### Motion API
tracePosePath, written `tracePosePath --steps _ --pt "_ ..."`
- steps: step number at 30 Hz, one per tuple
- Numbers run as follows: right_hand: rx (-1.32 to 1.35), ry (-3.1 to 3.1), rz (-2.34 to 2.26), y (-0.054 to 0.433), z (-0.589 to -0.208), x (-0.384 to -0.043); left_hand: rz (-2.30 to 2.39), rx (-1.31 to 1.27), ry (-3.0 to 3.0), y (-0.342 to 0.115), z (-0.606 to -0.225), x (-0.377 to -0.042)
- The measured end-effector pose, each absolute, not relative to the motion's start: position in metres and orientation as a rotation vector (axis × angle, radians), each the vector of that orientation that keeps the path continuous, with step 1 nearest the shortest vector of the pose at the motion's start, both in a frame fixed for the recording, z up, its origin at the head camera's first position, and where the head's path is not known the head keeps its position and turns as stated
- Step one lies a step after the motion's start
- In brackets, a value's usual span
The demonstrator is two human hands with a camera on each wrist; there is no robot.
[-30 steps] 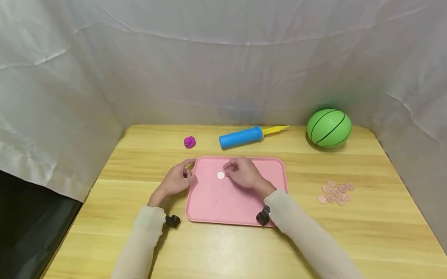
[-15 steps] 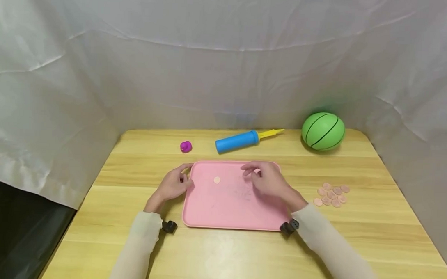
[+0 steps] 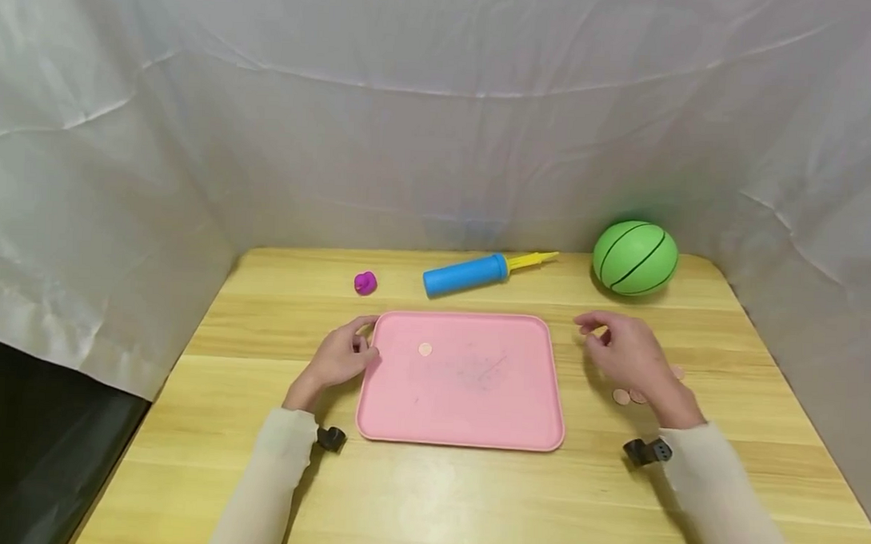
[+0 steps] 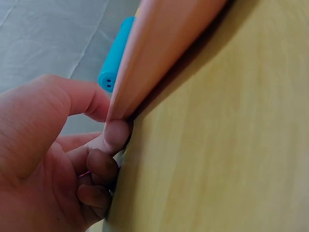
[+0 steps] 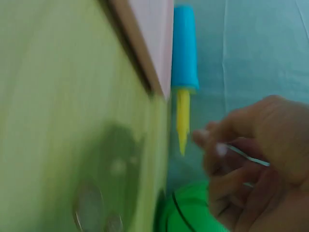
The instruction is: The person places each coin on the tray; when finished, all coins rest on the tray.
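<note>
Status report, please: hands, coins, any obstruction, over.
Left hand touching edge of pink tray. Right hand near coin pile. One coin on tray. In the way: right hand, partly hiding pile in head view.

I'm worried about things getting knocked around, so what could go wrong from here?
The left hand touches the pink tray; a nudge might slide the disc lying on it. The right hand, partly hiding the loose discs in the head view, might scatter them by sweeping low. The green ball could roll if bumped.

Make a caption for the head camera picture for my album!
Left hand touching a pink tray with one round disc, right hand near more discs.
</note>
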State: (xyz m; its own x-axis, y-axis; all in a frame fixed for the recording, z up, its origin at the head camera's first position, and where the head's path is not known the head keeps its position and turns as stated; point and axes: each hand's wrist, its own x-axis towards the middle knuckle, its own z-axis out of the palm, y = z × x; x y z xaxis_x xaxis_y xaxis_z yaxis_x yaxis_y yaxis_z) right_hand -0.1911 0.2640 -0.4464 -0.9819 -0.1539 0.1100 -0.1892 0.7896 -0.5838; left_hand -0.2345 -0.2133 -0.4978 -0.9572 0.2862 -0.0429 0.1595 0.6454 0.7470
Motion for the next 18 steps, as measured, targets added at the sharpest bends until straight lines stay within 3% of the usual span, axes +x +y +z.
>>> tracePosePath --steps 18 --pt "0.301 -3.025 0.741 0.327 -0.473 -0.173 1.206 0.334 2.703 -0.213 -0.499 -0.233"
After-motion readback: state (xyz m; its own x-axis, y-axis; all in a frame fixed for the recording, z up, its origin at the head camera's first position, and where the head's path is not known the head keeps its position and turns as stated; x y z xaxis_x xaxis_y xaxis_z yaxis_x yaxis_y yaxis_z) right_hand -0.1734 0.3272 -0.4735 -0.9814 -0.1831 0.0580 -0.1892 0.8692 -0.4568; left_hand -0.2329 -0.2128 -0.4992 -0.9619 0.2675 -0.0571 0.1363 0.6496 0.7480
